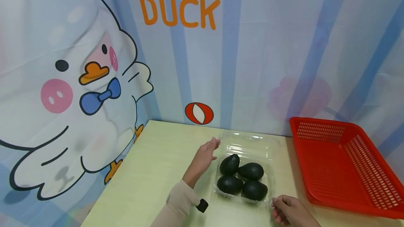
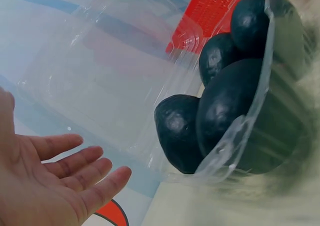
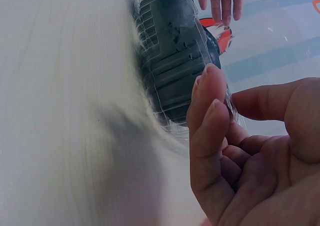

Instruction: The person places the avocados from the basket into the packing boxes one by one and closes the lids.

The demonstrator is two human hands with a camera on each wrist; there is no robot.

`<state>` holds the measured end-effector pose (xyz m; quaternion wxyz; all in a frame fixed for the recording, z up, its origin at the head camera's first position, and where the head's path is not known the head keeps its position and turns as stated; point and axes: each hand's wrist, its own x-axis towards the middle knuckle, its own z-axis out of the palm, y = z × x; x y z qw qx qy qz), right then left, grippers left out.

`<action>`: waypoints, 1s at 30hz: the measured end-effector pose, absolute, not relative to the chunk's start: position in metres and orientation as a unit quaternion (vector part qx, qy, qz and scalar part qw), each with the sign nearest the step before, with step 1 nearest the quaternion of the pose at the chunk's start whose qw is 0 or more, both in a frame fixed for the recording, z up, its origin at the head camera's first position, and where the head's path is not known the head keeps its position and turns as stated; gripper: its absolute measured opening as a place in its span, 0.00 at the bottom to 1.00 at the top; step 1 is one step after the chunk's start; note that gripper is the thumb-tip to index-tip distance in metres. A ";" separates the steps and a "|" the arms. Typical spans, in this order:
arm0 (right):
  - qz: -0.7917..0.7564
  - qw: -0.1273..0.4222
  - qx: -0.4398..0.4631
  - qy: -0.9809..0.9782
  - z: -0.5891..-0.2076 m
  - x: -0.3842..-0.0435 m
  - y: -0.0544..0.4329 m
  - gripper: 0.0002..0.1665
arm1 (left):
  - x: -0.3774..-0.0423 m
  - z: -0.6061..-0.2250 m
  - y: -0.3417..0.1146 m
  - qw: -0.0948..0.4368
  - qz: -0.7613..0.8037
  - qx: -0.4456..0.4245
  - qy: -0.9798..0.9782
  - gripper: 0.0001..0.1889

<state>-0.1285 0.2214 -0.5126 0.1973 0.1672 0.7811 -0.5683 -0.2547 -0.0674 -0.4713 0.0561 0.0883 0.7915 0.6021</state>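
Note:
Several dark avocados sit together in the base of a clear plastic clamshell container, whose hinged lid lies folded back toward the wall. At the near right corner, my right hand pinches the container's rim between thumb and fingers, seen closer in the right wrist view, where the hand covers part of the edge. My left hand is beside the container's left side, near the lid. Its fingers are extended and hold nothing; in the left wrist view the hand stands apart from the lid.
A red plastic basket with slotted walls stands to the right on the pale wooden table. Behind the table hangs a striped cloth backdrop with a cartoon duck on its left. A black wrist device is on the left sleeve.

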 end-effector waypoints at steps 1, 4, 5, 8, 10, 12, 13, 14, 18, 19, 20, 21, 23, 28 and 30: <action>-0.567 0.198 0.170 0.781 -0.513 -0.129 0.221 0.14 | -0.253 -0.472 -0.067 0.054 0.603 0.087 0.791 0.41; -0.566 0.200 0.176 0.780 -0.513 -0.130 0.221 0.14 | -0.248 -0.475 -0.066 0.055 0.605 0.074 0.791 0.44; -0.565 0.200 0.177 0.780 -0.513 -0.130 0.221 0.14 | -0.246 -0.476 -0.066 0.056 0.605 0.070 0.791 0.44; -0.566 0.201 0.177 0.779 -0.513 -0.131 0.221 0.14 | -0.240 -0.479 -0.064 0.055 0.604 0.066 0.792 0.43; -0.568 0.201 0.176 0.779 -0.513 -0.130 0.221 0.14 | -0.237 -0.481 -0.063 0.050 0.606 0.072 0.791 0.40; -0.569 0.200 0.175 0.778 -0.513 -0.130 0.220 0.14 | -0.234 -0.483 -0.062 0.044 0.609 0.080 0.788 0.38; -0.570 0.200 0.174 0.778 -0.513 -0.130 0.220 0.14 | -0.232 -0.484 -0.062 0.041 0.611 0.085 0.786 0.36; -0.571 0.200 0.175 0.777 -0.513 -0.130 0.220 0.14 | -0.231 -0.485 -0.062 0.039 0.614 0.085 0.784 0.35; -0.576 0.202 0.177 0.772 -0.514 -0.130 0.221 0.15 | -0.223 -0.490 -0.061 0.038 0.627 0.083 0.773 0.32; -0.578 0.204 0.173 0.771 -0.514 -0.130 0.222 0.15 | -0.221 -0.492 -0.061 0.037 0.629 0.083 0.772 0.32; -0.583 0.207 0.168 0.768 -0.515 -0.129 0.223 0.16 | -0.219 -0.493 -0.061 0.036 0.630 0.084 0.771 0.32; -0.588 0.210 0.160 0.765 -0.515 -0.129 0.224 0.17 | -0.217 -0.495 -0.061 0.034 0.629 0.087 0.772 0.32; -0.600 0.217 0.148 0.756 -0.515 -0.128 0.227 0.19 | -0.212 -0.499 -0.062 0.031 0.628 0.094 0.772 0.32; -0.617 0.231 0.146 0.738 -0.515 -0.128 0.230 0.29 | -0.204 -0.508 -0.064 0.041 0.643 0.111 0.757 0.30; -0.618 0.229 0.160 0.734 -0.514 -0.129 0.229 0.33 | -0.201 -0.512 -0.065 0.046 0.651 0.118 0.748 0.30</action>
